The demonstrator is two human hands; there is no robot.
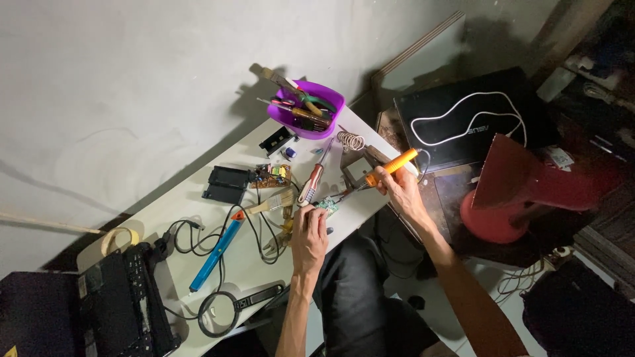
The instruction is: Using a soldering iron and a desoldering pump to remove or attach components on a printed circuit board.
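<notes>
The right hand (pixel 397 188) is closed around the orange handle of a soldering iron (pixel 390 166), whose dark tip slants down and to the left toward a small green circuit board (pixel 327 207). The left hand (pixel 309 237) rests on the white counter (pixel 198 198) with its fingers pressed on or pinching the near edge of that board; whether it truly grips it or only steadies it is too small to tell. The tip sits at or just above the board's upper edge, so the soldering looks to be under way and not finished, though no joint can be made out. Just beside the board lie a red-handled screwdriver (pixel 311 183) and a pale-handled brush (pixel 271 203), and a little further back a second, bare circuit board (pixel 271 175) next to a black box-like housing (pixel 225 184), which suggests the device is open with its parts spread out. A coil of solder wire (pixel 350 140) lies near the iron, and a purple bowl (pixel 334 106) of pliers and other tools stands at the far end of the counter. Toward the near end are a blue pen-shaped tool (pixel 215 254), a tangle of black cable (pixel 254 231), a magnifying glass (pixel 218 314) and a roll of tape (pixel 119 238). A red stool (pixel 522 192) stands off the counter to the right.
</notes>
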